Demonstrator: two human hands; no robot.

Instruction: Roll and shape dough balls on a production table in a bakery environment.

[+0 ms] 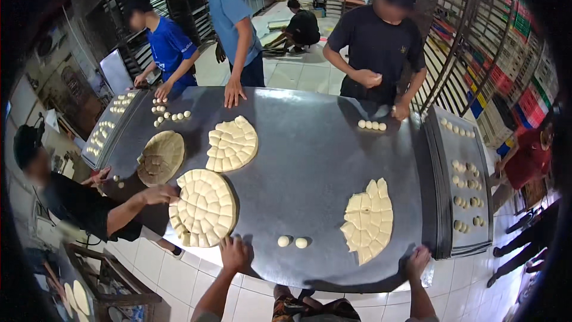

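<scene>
My left hand (235, 253) rests with bent, slightly parted fingers on the table's near edge, just below a round slab of scored dough (202, 206). My right hand (419, 259) is curled at the near right edge, right of an irregular sheet of cut dough (368, 220); whatever is beneath its fingers is hidden. Two dough balls (292, 242) lie between my hands. Farther back are another cut slab (231, 146) and a round, darker tray or mat (161, 158). A co-worker's hand (161, 194) reaches over the left slab.
The steel table (298, 137) has stacked trays of dough balls at its left (101, 137) and right (459, 191) ends. Several co-workers stand round it; one (378, 42) faces me behind a row of balls (371, 124). Racks (453, 42) and crates (515, 77) line the back right.
</scene>
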